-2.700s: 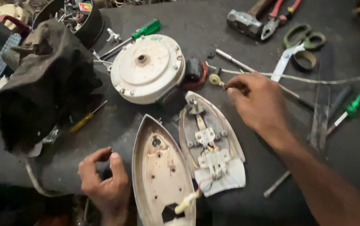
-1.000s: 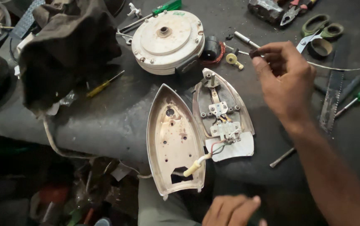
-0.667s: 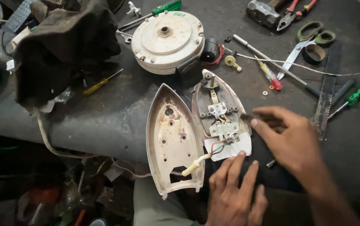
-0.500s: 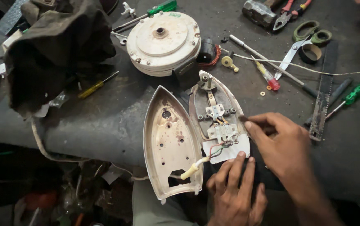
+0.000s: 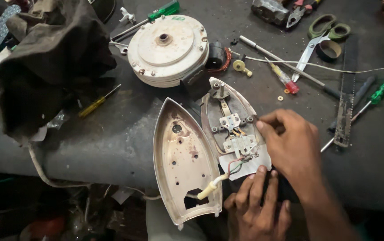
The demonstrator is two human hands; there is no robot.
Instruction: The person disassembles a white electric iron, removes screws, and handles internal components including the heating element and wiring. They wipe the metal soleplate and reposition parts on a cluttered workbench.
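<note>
An opened clothes iron lies near the bench's front edge. Its metal cover (image 5: 185,160) rests upside down on the left. The iron base (image 5: 227,118), with terminals and coloured wires, sits beside it on a white sheet (image 5: 241,169). My right hand (image 5: 292,145) reaches in from the right, thumb and forefinger pinched at the base's right rim. My left hand (image 5: 256,209) comes up from below with its fingers spread flat, the tips touching the sheet's lower edge. A red-handled screwdriver (image 5: 283,80) lies loose beyond the base.
Behind the iron stand a round white motor housing (image 5: 167,49) and a small copper coil (image 5: 219,56). A dark cloth (image 5: 44,58) is heaped at the left by a yellow screwdriver (image 5: 96,102). Scissors (image 5: 323,33), a flat file (image 5: 346,102) and a green screwdriver (image 5: 381,91) lie right.
My right hand put the red-handled screwdriver down on the bench and came to the iron base's rim. My left hand rose from below the bench edge to the white sheet.
</note>
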